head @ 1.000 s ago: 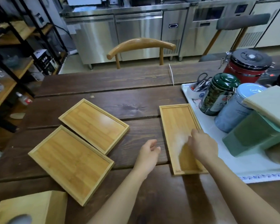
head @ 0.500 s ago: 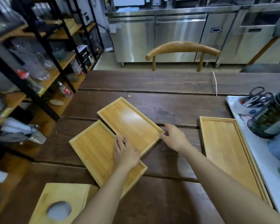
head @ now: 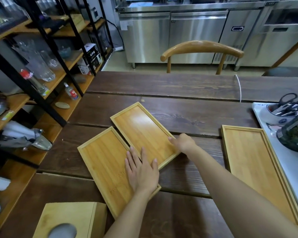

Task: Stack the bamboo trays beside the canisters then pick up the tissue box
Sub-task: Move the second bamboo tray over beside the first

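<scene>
Three bamboo trays lie on the dark wooden table. The right tray [head: 255, 169] sits beside the green canister [head: 294, 134]. The middle tray [head: 141, 133] and the near-left tray [head: 103, 165] lie edge to edge at an angle. My left hand [head: 142, 172] rests flat, fingers apart, on the near-left tray and reaches over the seam onto the middle tray. My right hand [head: 183, 143] holds the middle tray's right edge, thumb on the rim. The bamboo tissue box [head: 70, 220] stands at the bottom left, with tissue showing in its opening.
A white mat [head: 286, 162] at the right carries the canister and a bowl with scissors [head: 279, 114]. A wooden chair [head: 201, 48] stands behind the table. Black-framed shelves [head: 46, 79] with glassware line the left. A white cord [head: 239, 88] crosses the far planks.
Both hands left the right tray and moved left. The left hand settled flat on the near-left tray and the right hand closed on the middle tray's right edge.
</scene>
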{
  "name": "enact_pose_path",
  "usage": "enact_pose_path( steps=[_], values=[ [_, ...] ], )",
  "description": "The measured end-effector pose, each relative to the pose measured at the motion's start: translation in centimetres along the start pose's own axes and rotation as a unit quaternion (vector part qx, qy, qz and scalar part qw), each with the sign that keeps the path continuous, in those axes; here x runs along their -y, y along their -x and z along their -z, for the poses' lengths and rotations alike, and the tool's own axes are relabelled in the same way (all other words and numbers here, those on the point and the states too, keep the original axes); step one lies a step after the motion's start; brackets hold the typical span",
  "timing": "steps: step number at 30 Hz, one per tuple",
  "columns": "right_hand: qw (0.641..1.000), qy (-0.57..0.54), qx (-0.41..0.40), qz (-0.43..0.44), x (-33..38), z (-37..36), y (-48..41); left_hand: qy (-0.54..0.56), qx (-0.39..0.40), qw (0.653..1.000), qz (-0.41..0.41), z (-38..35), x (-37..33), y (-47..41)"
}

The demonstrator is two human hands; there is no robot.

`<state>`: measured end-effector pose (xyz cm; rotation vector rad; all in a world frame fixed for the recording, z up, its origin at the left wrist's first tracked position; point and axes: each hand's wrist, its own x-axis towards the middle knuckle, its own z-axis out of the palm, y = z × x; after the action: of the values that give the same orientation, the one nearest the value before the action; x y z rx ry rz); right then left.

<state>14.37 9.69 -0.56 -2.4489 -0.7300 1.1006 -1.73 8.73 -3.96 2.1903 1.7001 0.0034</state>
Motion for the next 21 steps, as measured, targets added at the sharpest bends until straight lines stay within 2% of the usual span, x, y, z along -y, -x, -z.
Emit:
enact_pose_path(
  steps=[2,7,9,11,14,17,19,21],
  values=[
    [0.999,0.048,-0.024,-0.002,0.1,-0.6,-0.1,0.0,0.003,1.0,-0.003,0.1,0.1,0.2],
    [0.993,0.081,-0.076,0.046,-0.4,-1.2,0.7,0.023,0.01,1.0,-0.003,0.3,0.4,0.4],
    [0.995,0.057,-0.066,0.041,-0.5,-1.0,1.0,0.047,0.011,0.999,-0.005,0.6,0.4,0.5],
    [0.997,0.013,-0.054,0.044,-0.6,-0.6,1.5,0.118,0.0,0.993,-0.002,1.1,0.3,0.6],
    [0.994,-0.025,-0.067,0.079,-1.6,0.0,2.8,0.284,-0.029,0.957,0.04,2.1,-0.5,0.8],
    [0.988,-0.095,-0.101,0.075,-3.1,1.1,4.5,0.453,0.018,0.885,0.106,3.5,-2.3,0.8],
    [0.982,-0.128,-0.12,0.067,-4.5,1.8,5.5,0.478,0.036,0.87,0.113,3.8,-3.5,1.2],
    [0.977,-0.143,-0.144,0.067,-6.6,2.7,6.7,0.471,0.035,0.876,0.091,3.8,-5.3,1.9]
  ],
)
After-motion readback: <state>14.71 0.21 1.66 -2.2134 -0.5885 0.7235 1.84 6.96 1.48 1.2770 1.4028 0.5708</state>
